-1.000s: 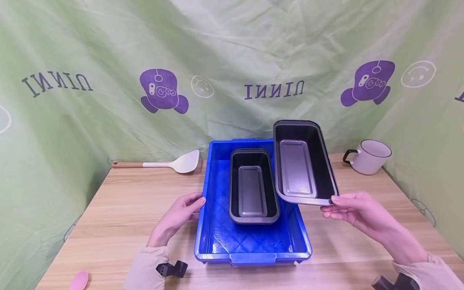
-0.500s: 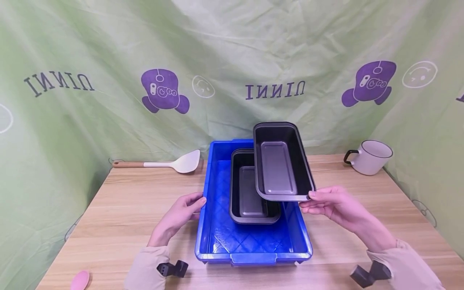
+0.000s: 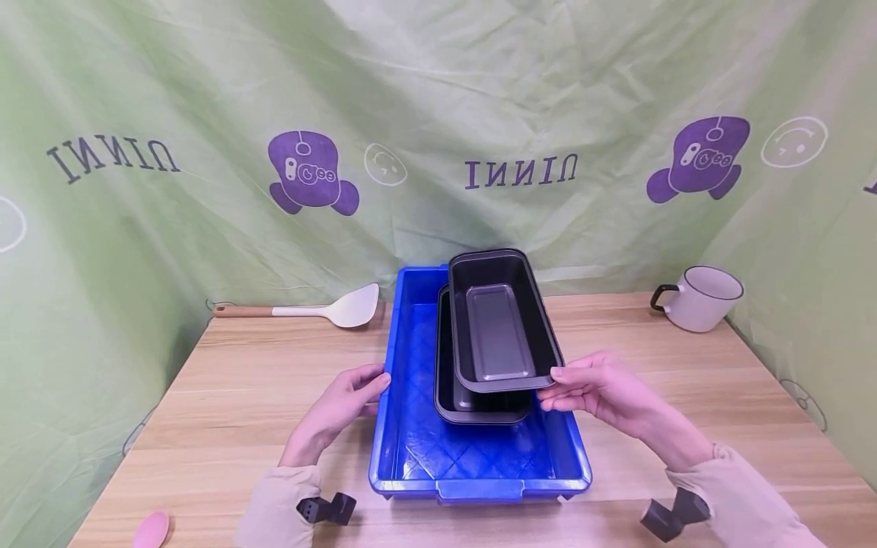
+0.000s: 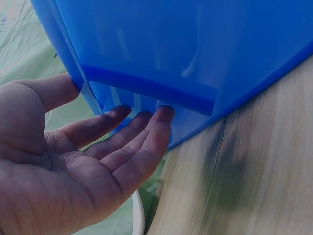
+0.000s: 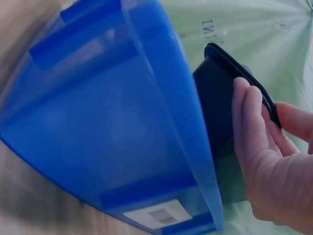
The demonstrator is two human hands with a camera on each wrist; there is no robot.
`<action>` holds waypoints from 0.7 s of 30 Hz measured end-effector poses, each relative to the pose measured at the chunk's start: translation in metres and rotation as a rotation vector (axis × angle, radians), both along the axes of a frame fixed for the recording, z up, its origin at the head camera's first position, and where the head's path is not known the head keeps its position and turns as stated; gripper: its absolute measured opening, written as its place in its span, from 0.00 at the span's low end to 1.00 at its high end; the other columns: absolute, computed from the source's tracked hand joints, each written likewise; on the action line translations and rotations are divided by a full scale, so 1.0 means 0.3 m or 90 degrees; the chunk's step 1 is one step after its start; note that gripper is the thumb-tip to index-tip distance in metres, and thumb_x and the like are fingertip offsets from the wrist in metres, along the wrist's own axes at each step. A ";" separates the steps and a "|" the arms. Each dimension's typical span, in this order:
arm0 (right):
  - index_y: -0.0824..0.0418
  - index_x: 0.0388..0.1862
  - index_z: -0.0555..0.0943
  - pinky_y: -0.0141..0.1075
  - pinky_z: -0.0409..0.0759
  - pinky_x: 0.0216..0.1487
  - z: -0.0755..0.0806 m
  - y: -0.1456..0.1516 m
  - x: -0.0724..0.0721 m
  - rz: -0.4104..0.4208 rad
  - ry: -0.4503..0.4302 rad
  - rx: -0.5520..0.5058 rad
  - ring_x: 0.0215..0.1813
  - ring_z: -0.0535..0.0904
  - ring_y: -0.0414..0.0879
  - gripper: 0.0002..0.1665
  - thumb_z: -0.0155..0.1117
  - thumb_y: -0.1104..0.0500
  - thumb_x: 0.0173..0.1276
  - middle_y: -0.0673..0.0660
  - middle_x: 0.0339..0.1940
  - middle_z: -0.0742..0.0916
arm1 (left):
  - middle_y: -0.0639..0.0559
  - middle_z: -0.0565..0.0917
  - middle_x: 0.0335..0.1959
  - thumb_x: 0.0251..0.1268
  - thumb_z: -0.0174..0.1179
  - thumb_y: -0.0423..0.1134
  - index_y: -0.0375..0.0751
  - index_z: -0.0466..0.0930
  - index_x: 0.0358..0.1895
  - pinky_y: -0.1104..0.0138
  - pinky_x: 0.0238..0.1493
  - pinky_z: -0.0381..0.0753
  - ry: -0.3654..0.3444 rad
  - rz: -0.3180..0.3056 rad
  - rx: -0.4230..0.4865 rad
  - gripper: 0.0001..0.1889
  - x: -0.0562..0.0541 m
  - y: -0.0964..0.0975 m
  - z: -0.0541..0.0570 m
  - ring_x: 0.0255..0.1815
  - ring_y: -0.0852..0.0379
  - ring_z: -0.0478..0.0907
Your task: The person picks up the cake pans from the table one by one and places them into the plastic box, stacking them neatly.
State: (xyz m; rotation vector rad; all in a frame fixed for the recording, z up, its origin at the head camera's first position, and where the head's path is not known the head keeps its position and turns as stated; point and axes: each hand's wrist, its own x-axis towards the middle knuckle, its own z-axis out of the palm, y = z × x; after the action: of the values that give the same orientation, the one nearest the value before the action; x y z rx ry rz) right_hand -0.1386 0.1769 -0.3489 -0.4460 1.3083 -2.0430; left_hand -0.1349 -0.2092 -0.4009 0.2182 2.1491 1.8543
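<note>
A dark loaf pan [image 3: 500,327], tilted, is held over the blue plastic bin [image 3: 479,487] in the head view. My right hand [image 3: 599,392] pinches its near right corner, thumb above the rim and fingers beneath. Under it a second loaf pan [image 3: 483,416] sits in the bin, largely covered by the held one. Whether the two pans touch is hard to tell. On the bin's left side my left hand [image 3: 346,396] has its thumb at the rim. The left wrist view shows that hand's fingertips [image 4: 164,115] against the outer wall, below a ridge.
A white spatula [image 3: 352,306] with a wooden handle lies at the back left. At the back right stands a white mug [image 3: 706,298] with a black handle. The end of a pink utensil [image 3: 151,529] shows at the front left. A green curtain [image 3: 438,114] hangs behind the wooden table [image 3: 226,396].
My right hand has carried the loaf pan leftward from the bin's right side and lowered it over the other pan. The left hand stays at the bin's rim.
</note>
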 end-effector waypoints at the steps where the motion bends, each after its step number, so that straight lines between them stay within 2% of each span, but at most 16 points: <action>1: 0.68 0.40 0.85 0.36 0.82 0.46 -0.002 -0.006 0.002 -0.003 -0.005 0.007 0.40 0.87 0.50 0.16 0.49 0.72 0.72 0.65 0.36 0.88 | 0.28 0.73 0.58 0.74 0.50 0.39 0.21 0.60 0.67 0.56 0.50 0.81 0.000 0.000 -0.001 0.28 0.000 0.000 0.000 0.47 0.50 0.80; 12: 0.66 0.36 0.86 0.33 0.83 0.41 -0.020 -0.069 0.009 -0.020 -0.035 0.071 0.36 0.87 0.49 0.13 0.53 0.70 0.70 0.63 0.32 0.88 | 0.29 0.74 0.58 0.74 0.51 0.40 0.21 0.60 0.67 0.58 0.50 0.81 -0.003 0.006 -0.004 0.28 -0.002 0.002 -0.009 0.47 0.52 0.80; 21: 0.64 0.35 0.84 0.35 0.84 0.41 -0.027 -0.087 0.002 -0.033 -0.008 0.157 0.35 0.87 0.49 0.10 0.55 0.66 0.70 0.62 0.31 0.88 | 0.29 0.74 0.57 0.74 0.51 0.40 0.22 0.61 0.66 0.58 0.50 0.81 -0.003 0.005 0.002 0.27 -0.006 0.002 -0.014 0.45 0.54 0.81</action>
State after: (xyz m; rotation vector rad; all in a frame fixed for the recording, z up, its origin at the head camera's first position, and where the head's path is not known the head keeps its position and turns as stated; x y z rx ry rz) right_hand -0.1379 0.1508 -0.3569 -0.2885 1.5538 -1.8907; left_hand -0.1367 -0.2086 -0.4051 0.2060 2.1462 1.8610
